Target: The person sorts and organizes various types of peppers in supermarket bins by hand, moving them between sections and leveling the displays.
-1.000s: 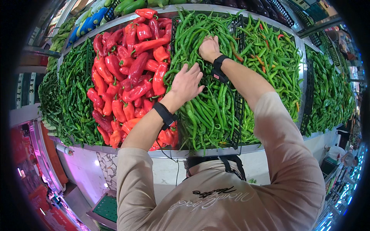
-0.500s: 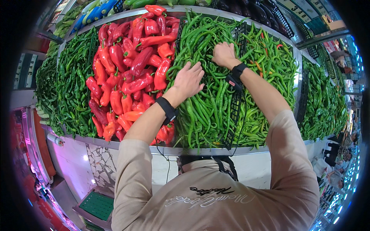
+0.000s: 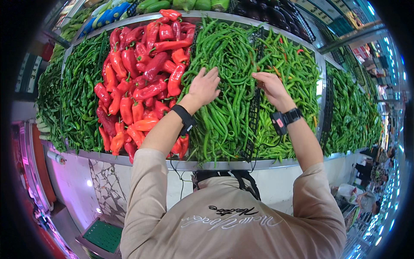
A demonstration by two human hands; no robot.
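Note:
My left hand [image 3: 205, 87] rests on a heap of long green chili peppers [image 3: 228, 118], its fingers stretched out and pointing away from me. At the right edge of that heap, my right hand [image 3: 272, 88] hovers by the black plastic divider [image 3: 253, 125]. Its fingers are extended toward the left, and I see nothing held in them. Directly left of my left hand lie large red peppers [image 3: 149, 90]. Beneath and right of my right forearm spread smaller, lighter green chilies [image 3: 286, 64], with a few orange and red ones among them.
Darker green peppers [image 3: 84, 93] fill the left bin, and more green peppers [image 3: 351, 114] lie far right. Eggplants [image 3: 271, 15] sit behind the display. A metal rim [image 3: 215, 165] runs along the front. A green crate [image 3: 102, 235] stands on the floor at lower left.
My right hand has drawn back from the far part of the long green chilies and moved right, to the divider. My left hand stays at nearly the same spot on the heap.

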